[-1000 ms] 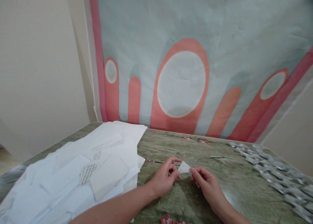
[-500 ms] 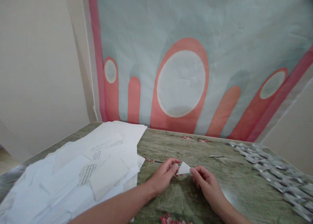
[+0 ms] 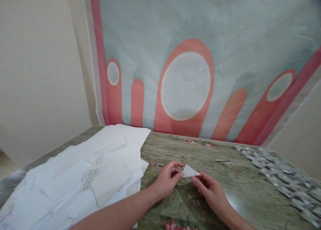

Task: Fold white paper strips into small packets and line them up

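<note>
A small white paper triangle, apparently folded, is held up between my two hands over the middle of the table. My left hand pinches its left corner between thumb and fingers. At the other end, my right hand has its thumb below the lower edge and its fingers by the right tip, closed on the paper. The fingertips partly cover both ends of the triangle.
A wide heap of white paper sheets, some printed, covers the table's left side. Rows of silvery-grey folded pieces lie along the right. Behind the wood-patterned table stands a wall with a coral-and-grey covering.
My right thumb has slid down and left from the triangle's right corner to below its edge. The triangle's right tip now reaches further right. My left hand keeps its pinch.
</note>
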A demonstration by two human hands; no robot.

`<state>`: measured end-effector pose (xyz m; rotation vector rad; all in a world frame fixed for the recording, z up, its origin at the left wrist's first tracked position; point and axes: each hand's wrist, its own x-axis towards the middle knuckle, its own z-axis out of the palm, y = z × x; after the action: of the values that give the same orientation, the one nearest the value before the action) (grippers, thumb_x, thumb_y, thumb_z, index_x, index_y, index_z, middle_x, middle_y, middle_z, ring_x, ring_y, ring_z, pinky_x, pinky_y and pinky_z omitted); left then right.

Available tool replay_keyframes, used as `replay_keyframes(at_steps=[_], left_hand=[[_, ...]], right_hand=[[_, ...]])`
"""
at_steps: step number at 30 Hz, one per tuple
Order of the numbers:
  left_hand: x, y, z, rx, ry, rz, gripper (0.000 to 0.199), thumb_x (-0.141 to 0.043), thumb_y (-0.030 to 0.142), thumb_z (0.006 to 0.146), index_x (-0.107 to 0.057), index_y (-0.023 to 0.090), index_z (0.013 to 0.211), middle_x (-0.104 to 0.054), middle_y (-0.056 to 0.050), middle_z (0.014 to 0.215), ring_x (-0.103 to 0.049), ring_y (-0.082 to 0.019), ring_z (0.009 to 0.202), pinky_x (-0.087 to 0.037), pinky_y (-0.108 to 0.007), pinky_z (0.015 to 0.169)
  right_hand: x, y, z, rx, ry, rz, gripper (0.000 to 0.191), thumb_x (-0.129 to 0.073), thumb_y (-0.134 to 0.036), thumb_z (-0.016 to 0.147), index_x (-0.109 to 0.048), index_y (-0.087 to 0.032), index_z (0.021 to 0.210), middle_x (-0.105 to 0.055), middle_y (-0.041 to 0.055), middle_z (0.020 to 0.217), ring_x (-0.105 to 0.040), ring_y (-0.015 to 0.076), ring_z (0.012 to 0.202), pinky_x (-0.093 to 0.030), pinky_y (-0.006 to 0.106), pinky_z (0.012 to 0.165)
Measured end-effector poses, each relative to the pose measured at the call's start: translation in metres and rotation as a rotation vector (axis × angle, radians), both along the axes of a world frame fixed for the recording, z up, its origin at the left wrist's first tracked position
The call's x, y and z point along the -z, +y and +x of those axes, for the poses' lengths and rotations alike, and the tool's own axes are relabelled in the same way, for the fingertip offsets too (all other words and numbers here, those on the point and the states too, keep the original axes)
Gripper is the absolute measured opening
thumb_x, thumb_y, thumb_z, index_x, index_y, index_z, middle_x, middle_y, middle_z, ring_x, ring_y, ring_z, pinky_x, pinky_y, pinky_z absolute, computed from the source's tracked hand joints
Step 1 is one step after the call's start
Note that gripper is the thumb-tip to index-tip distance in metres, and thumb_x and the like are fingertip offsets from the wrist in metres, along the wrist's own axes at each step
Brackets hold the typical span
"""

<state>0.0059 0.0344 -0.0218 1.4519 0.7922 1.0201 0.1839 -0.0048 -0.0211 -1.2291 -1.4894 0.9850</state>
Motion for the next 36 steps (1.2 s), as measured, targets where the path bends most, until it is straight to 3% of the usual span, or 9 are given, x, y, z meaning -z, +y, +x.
replay_keyframes(at_steps=[9,18,25,31,36], left_hand=[[-0.007,-0.002,0.0,0.102,0.01,0.027,0.048,-0.06,0.024,0.078,-0.048,0.015,0.123,-0.051,0.002,0.07,-0.045,-0.01,0.063,-0.033,-0.022,0.06],[-0.007,-0.004,0.0,0.084,0.056,0.033,0.049,-0.058,0.023,0.077,-0.048,0.013,0.124,-0.049,0.002,0.07,-0.041,-0.01,0.061,-0.032,-0.022,0.059],[-0.015,-0.008,-0.003,0.125,0.234,0.114,0.043,-0.055,0.023,0.08,-0.053,0.02,0.122,-0.049,0.003,0.07,-0.04,-0.009,0.06,-0.034,-0.022,0.059],[-0.024,-0.016,-0.003,0.071,0.345,0.29,0.043,-0.059,0.024,0.079,-0.054,0.023,0.121,-0.056,-0.003,0.092,-0.052,-0.015,0.079,-0.042,-0.024,0.069],[-0.023,-0.021,-0.004,-0.007,0.388,0.472,0.058,-0.073,0.028,0.067,-0.052,0.025,0.122,-0.05,-0.005,0.111,-0.048,-0.02,0.103,-0.038,-0.031,0.091]], right_hand=[[-0.002,-0.002,-0.002,-0.037,-0.063,0.013,0.033,-0.055,-0.044,0.077,-0.067,-0.014,0.086,-0.055,-0.0007,0.06,-0.044,0.0124,0.055,-0.034,0.022,0.051],[0.001,-0.002,-0.001,-0.035,-0.06,0.0,0.036,-0.056,-0.046,0.076,-0.067,-0.014,0.086,-0.053,-0.0016,0.057,-0.043,0.0112,0.051,-0.034,0.021,0.048],[0.004,0.0,0.0,-0.044,-0.074,-0.005,0.031,-0.055,-0.043,0.076,-0.065,-0.014,0.076,-0.055,-0.0005,0.06,-0.045,0.0119,0.054,-0.036,0.021,0.05],[0.002,0.0,0.001,-0.054,-0.108,0.062,0.028,-0.05,-0.039,0.081,-0.064,-0.014,0.079,-0.059,0.0017,0.067,-0.049,0.0141,0.06,-0.04,0.024,0.056],[0.002,-0.004,-0.003,-0.019,-0.25,0.142,0.021,-0.048,-0.031,0.082,-0.06,-0.016,0.075,-0.059,0.0017,0.066,-0.051,0.0162,0.063,-0.04,0.025,0.059]])
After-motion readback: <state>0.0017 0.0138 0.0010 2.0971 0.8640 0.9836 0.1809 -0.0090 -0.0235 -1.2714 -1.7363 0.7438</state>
